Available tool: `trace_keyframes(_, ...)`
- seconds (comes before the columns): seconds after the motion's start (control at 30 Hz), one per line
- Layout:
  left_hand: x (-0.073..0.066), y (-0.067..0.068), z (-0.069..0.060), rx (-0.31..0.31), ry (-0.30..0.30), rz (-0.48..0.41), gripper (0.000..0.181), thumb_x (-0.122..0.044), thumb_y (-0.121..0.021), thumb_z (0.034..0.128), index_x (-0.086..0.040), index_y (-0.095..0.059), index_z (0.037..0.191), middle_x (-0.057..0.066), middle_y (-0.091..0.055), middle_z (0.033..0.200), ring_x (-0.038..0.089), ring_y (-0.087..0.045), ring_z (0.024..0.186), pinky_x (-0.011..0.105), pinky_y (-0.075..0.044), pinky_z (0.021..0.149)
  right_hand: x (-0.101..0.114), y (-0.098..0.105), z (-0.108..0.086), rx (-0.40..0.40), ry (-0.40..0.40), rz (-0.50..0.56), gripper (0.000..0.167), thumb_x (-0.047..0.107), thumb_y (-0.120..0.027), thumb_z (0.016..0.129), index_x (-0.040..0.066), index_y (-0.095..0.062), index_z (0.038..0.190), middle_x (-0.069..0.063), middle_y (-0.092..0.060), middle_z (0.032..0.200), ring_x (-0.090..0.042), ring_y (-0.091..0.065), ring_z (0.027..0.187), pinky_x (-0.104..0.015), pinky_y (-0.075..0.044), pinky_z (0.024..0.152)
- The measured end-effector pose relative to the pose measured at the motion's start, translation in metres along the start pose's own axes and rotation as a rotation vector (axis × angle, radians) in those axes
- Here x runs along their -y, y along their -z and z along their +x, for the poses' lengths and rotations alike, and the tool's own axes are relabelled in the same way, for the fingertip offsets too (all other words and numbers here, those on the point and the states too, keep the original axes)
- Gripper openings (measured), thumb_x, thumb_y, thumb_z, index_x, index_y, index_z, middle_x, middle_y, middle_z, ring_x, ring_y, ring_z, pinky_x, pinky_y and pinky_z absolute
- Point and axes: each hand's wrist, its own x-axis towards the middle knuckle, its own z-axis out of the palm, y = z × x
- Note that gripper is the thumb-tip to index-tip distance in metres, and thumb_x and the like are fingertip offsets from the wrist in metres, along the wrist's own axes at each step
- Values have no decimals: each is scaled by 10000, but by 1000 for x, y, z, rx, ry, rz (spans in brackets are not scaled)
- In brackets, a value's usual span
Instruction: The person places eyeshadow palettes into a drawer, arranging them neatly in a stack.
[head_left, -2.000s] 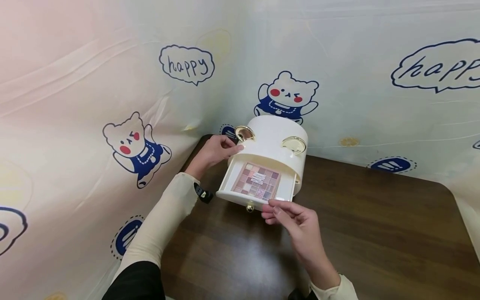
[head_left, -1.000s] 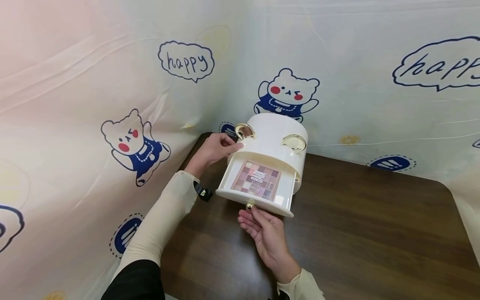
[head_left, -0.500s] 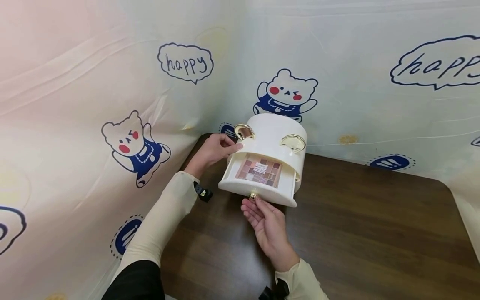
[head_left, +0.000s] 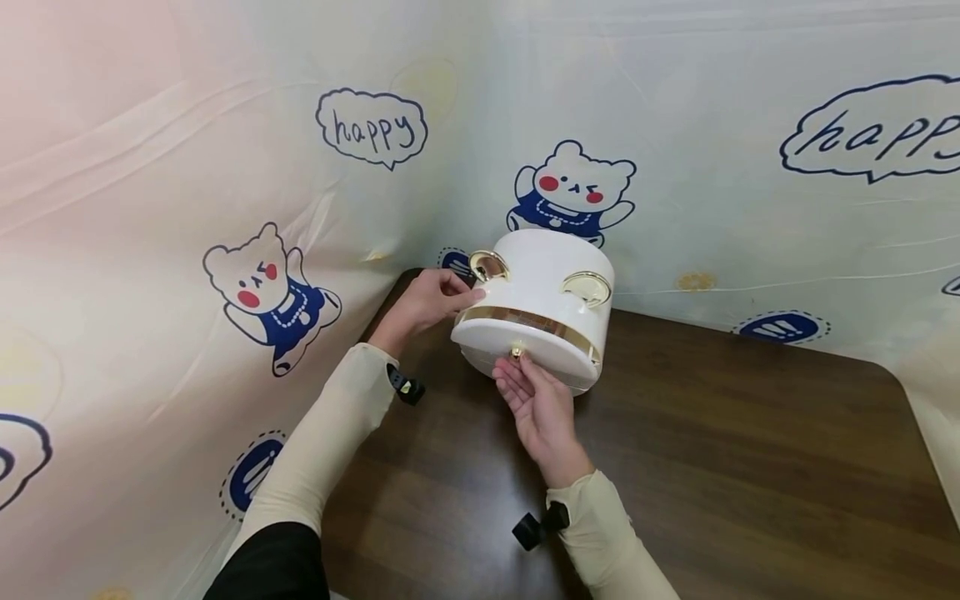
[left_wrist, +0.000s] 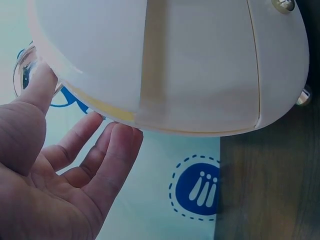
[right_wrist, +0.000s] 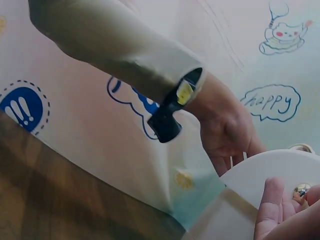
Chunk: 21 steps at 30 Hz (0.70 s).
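Note:
A white rounded makeup organizer [head_left: 551,279] with gold rings on its front stands on the table. Its upper drawer [head_left: 495,340] is pushed most of the way in, leaving a narrow gap along its top edge. Through that gap only a brownish strip of the eyeshadow palette shows. At the organizer's left side, my left hand [head_left: 431,302] holds the body, thumb on the front, fingertips [left_wrist: 122,137] against the side. My right hand [head_left: 542,412] pinches the drawer's small gold knob [head_left: 517,352] between thumb and finger. In the right wrist view the same knob [right_wrist: 301,190] sits by the fingers.
The brown wooden table [head_left: 735,450] stretches right and forward. A pale cloth [head_left: 712,167] printed with bears and "happy" bubbles hangs close behind and on the left. A black wrist camera [head_left: 528,530] sits on my right wrist.
My right hand moved from the drawer's right front edge to the knob, then pushed the drawer inward, covering the palette. My left hand stayed at the organizer's side.

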Motion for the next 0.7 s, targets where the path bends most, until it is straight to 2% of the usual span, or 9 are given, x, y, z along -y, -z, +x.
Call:
trace_keyframes(0.47,-3,-1,4,38,-2,-35,427,-454,-794,854,-96,-675,1055,101,-637,1050,274,-617,921,352,-573,771,12,-5,20,-38,46,-3,162,65,-581,1024,-57,-633,1117,-155,-737,940,-210,-733,857,-291,-568,795)
trace_keyframes(0.7,0,-2,4,23,-4,-19,452,-475,-782,859,-87,-677,1065,104,-641,1056,270,-632,917,355,-572,776,13,-2,16,-14,22,-60,219,62,-599,1013,-78,-614,1180,-190,-721,1045,-240,-715,936,-325,-552,859)
